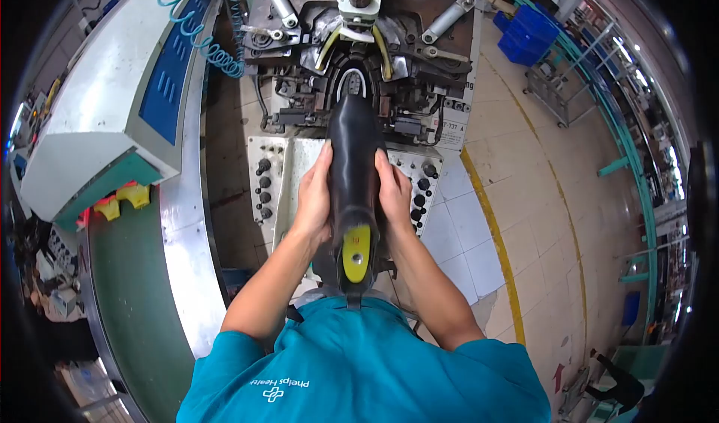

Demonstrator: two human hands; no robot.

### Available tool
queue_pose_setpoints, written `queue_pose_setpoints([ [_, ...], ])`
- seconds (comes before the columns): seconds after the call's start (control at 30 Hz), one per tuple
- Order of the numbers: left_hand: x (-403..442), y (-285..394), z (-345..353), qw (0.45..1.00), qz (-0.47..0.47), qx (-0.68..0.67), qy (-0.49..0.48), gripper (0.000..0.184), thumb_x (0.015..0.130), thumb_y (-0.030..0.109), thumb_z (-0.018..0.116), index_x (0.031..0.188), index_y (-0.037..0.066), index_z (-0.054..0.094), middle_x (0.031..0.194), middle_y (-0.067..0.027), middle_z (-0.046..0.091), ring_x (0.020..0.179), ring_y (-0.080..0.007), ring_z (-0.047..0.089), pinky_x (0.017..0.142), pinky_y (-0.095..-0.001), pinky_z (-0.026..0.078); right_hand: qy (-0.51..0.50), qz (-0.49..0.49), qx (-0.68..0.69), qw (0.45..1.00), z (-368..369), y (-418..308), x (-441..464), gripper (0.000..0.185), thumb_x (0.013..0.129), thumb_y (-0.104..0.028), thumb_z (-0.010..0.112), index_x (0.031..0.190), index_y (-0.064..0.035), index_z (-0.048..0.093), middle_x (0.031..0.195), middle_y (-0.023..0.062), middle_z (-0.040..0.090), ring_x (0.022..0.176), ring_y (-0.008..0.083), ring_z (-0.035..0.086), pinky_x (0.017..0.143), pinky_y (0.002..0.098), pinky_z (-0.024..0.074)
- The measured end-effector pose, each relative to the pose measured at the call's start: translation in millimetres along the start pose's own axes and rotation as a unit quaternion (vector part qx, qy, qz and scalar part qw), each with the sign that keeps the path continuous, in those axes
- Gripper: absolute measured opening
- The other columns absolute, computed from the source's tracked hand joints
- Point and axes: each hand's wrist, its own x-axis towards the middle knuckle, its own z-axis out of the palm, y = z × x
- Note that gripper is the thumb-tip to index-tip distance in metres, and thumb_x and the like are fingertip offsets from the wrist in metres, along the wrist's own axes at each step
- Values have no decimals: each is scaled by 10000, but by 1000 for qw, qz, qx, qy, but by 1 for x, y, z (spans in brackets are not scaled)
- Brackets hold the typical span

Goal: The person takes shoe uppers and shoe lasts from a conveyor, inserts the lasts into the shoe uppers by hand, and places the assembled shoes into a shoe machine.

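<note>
A black shoe upper [350,161] is stretched over a yellow last [356,252], with the last's top and its round metal hole showing at the heel end nearest my body. My left hand [314,198] grips the upper's left side, thumb along the edge. On the opposite side my right hand [394,197] presses with its thumb pointing forward. Both sets of fingers curl partly out of sight beneath. The toe points away from me, at the curved clamp opening of a shoe-lasting machine [442,71]; whether it touches the machine I cannot tell.
Black knobs [264,182] line the machine's front panel on both sides. A white and blue machine [112,86] stands left, above a green conveyor belt [138,296] holding yellow lasts [135,196]. Blue crates [528,35] and a metal cart [558,97] stand right. Another person [618,385] appears lower right.
</note>
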Motion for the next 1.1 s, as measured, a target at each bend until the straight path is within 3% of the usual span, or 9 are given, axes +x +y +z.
queue_pose_setpoints([
  [0.13,64,31,2,1000,13,28,-4,629,995,546,621,1238,-35,625,1056,-112,705,862,-178,698,768,-328,594,18,26,111,993,40,-20,48,501,976,-421,710,1137,54,705,1070,78,711,904,148,645,798,293,528],
  [0.27,111,43,1,999,2,37,-3,681,958,560,672,1214,-69,624,1074,-127,699,850,-201,695,771,-361,595,12,14,153,988,52,-15,91,575,960,-430,728,1224,77,667,1145,106,696,935,179,662,827,309,545],
  [0.43,152,38,-3,1000,-2,17,-3,710,947,543,699,1241,-96,605,1089,-142,701,852,-208,702,766,-345,599,18,19,149,988,56,-17,110,599,956,-445,726,1221,88,664,1149,113,691,935,188,660,833,317,546],
  [0.7,154,41,4,996,-11,60,64,721,920,540,735,1196,-116,617,1108,-164,701,878,-214,712,769,-356,604,22,55,149,987,51,-5,130,606,937,-462,743,1216,72,674,1116,90,686,930,175,646,818,313,539],
  [0.9,171,45,-1,995,-73,38,64,804,853,557,785,1299,-88,608,1201,-167,686,961,-261,708,836,-435,603,4,80,141,987,49,-20,121,561,918,-464,764,1147,41,680,1075,102,687,887,185,658,795,334,551],
  [0.97,180,40,-6,996,-75,12,50,816,844,548,799,1308,-94,602,1208,-166,685,974,-255,705,856,-433,596,26,68,108,991,50,-24,120,505,896,-505,768,1033,-21,730,922,81,730,740,189,705,685,339,580],
  [1.0,179,39,-5,996,-76,11,48,816,844,548,799,1308,-94,602,1208,-166,685,974,-255,705,856,-433,596,4,56,127,990,51,-27,113,586,908,-476,770,1130,58,675,1054,102,696,863,187,663,780,332,554],
  [1.1,172,35,-6,998,-38,-4,44,826,826,548,819,1277,-113,615,1213,-177,682,966,-253,706,858,-413,590,25,57,107,992,51,-19,119,598,915,-469,766,1151,73,673,1057,101,699,859,181,660,775,331,555],
])
